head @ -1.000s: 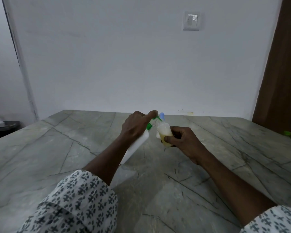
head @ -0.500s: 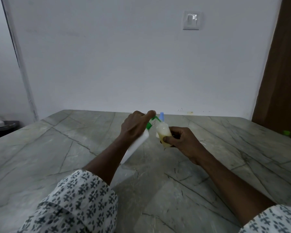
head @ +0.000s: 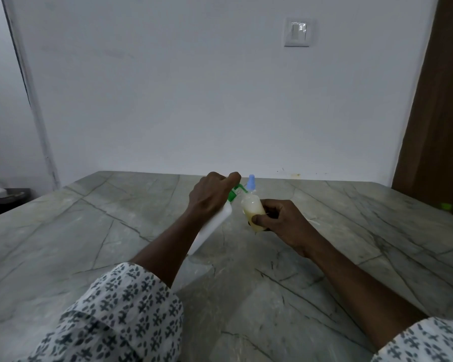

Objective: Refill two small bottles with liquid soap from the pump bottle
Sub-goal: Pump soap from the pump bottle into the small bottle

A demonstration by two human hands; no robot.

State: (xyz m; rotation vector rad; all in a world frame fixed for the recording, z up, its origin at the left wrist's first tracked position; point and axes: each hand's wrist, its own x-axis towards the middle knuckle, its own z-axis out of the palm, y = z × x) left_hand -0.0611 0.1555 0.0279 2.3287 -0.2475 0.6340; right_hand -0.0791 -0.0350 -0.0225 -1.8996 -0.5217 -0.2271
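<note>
Spillage is the worry. My left hand (head: 209, 197) is wrapped round the white pump bottle (head: 215, 226), which is tipped with its base low toward me, and my forefinger is curled over the green pump head (head: 233, 194). My right hand (head: 280, 220) pinches the small bottle (head: 251, 207) low on its body. I hold it just right of that pump head, partly filled with pale yellow soap. Whether the nozzle sits over the mouth I cannot tell. If it is off, a press would send soap down the outside onto my fingers and the tabletop (head: 246, 296). A slick grip could let the small bottle slip. A blue cap (head: 251, 180) shows just beyond the pump head, and I might knock it.
</note>
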